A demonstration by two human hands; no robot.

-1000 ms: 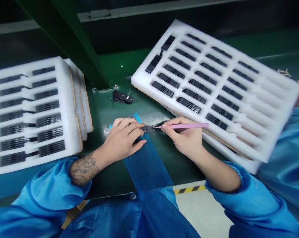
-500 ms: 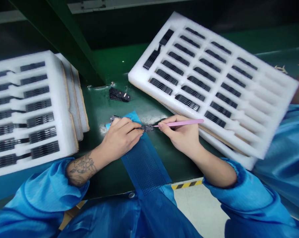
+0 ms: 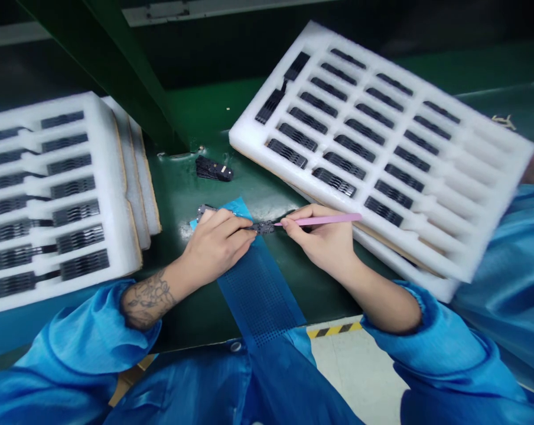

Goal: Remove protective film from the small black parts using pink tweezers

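From my remote seat I had the left hand curled nearly shut, its fingertips closing on one end of a small black component, which sat in the gap between the two hands, just above a perforated blue strip. The right hand was closed in a pen grip around pink tweezers, their tip meeting the component; I could not make out how far the tweezer points stood apart. For fine work like this, I judged it best to keep both wrists low, brace the hands close together, and let only the fingertips move. A second dark piece poked out beyond the left hand, though I could not tell whether that hand held it. The bench was a green work surface, with a loose black stack of parts lying on it. White foam trays with rows of black parts lay tilted at the right, and another foam tray sat at the left. Blue sleeves covered the arms, and hazard tape edged the pale floor.
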